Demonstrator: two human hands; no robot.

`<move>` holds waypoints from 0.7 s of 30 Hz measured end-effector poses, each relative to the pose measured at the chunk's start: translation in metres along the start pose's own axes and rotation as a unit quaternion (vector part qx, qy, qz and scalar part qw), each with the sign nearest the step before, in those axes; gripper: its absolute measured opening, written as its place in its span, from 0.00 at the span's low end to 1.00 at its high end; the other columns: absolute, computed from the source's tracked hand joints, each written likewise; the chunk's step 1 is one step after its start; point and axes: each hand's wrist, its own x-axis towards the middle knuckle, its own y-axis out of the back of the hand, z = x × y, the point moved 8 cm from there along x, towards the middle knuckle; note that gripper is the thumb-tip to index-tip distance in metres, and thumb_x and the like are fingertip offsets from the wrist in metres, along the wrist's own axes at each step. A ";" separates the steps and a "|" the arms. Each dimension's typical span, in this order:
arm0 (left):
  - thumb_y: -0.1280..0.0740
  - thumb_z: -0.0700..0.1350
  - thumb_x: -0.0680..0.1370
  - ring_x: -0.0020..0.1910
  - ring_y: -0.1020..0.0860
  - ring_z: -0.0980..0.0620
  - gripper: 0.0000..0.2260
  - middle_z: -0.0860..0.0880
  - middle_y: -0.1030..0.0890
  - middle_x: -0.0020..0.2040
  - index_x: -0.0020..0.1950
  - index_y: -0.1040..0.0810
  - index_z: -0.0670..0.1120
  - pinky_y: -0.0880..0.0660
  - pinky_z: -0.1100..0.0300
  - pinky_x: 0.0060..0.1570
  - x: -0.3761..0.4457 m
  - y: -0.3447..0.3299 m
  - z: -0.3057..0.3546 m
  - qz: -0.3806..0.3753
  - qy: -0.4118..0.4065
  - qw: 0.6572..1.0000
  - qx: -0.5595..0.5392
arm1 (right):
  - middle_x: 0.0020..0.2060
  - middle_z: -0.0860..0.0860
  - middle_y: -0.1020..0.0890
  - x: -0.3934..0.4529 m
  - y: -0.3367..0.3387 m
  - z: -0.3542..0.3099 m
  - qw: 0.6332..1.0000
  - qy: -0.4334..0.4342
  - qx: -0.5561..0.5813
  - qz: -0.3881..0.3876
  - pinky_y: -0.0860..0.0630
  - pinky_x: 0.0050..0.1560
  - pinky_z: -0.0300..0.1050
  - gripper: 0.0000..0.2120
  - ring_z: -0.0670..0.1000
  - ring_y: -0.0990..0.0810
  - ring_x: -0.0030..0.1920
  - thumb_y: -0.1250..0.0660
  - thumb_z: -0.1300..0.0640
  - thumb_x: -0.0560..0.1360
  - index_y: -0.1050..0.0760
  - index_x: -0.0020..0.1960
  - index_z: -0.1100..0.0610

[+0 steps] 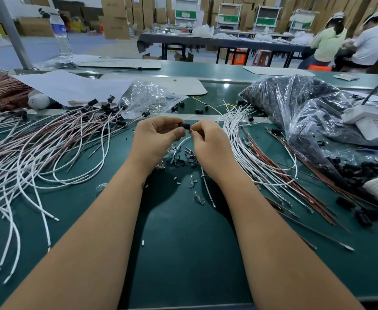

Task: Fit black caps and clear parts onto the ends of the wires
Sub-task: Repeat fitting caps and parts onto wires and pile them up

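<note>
My left hand (155,136) pinches a small black cap (184,126) between thumb and fingers above the green table. My right hand (208,139) pinches the end of a white wire (182,143) right against the cap; the wire loops down between my hands. Below my hands lie loose black caps (179,162) and small clear parts (198,199). A heap of white and brown wires with black caps fitted (49,139) spreads at the left. Bare white wires (244,139) and brown wires (280,173) lie at the right.
A clear bag (147,97) lies behind my hands. A large plastic bag of black caps (306,113) sits at the right, beside a white power strip (367,115). A water bottle (61,34) stands far left. Two people sit at a far table (228,42).
</note>
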 end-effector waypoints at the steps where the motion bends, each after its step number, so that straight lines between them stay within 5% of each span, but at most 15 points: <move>1: 0.28 0.33 0.72 0.40 0.18 0.50 0.09 0.46 0.16 0.42 0.47 0.19 0.46 0.20 0.57 0.50 0.000 0.001 -0.001 0.000 0.003 1.000 -0.004 | 0.44 0.52 0.23 0.000 0.002 0.001 1.000 -0.002 0.008 0.008 0.34 0.42 0.35 0.03 0.49 0.26 0.44 0.37 0.64 0.78 0.25 0.49 0.59; 5: 0.27 0.33 0.72 0.40 0.18 0.50 0.09 0.48 0.15 0.40 0.46 0.18 0.46 0.20 0.57 0.49 0.000 0.000 -0.003 -0.005 0.015 1.000 -0.023 | 0.39 0.50 0.23 0.001 0.011 0.000 0.999 0.008 0.017 0.042 0.32 0.39 0.28 0.06 0.44 0.26 0.38 0.35 0.66 0.76 0.26 0.45 0.56; 10: 0.29 0.34 0.73 0.35 0.18 0.55 0.06 0.50 0.16 0.34 0.46 0.19 0.43 0.22 0.65 0.42 -0.001 -0.006 -0.005 -0.027 0.026 0.999 -0.027 | 0.40 0.50 0.26 0.000 0.010 -0.002 0.998 0.039 -0.028 0.043 0.34 0.41 0.30 0.05 0.48 0.28 0.42 0.35 0.69 0.74 0.24 0.44 0.61; 16: 0.29 0.33 0.74 0.35 0.18 0.54 0.06 0.48 0.16 0.35 0.44 0.19 0.44 0.20 0.62 0.44 0.000 -0.005 -0.004 -0.024 0.016 1.000 -0.008 | 0.41 0.50 0.26 -0.003 0.008 -0.005 0.998 0.040 -0.023 0.041 0.34 0.42 0.30 0.04 0.48 0.28 0.43 0.36 0.68 0.76 0.24 0.45 0.62; 21: 0.30 0.37 0.76 0.40 0.17 0.53 0.05 0.50 0.16 0.39 0.48 0.19 0.46 0.22 0.65 0.43 0.006 0.032 -0.009 0.105 0.007 0.994 0.017 | 0.43 0.50 0.23 0.000 0.022 0.008 0.992 -0.048 -0.078 0.087 0.31 0.42 0.41 0.05 0.48 0.25 0.42 0.37 0.62 0.78 0.24 0.47 0.57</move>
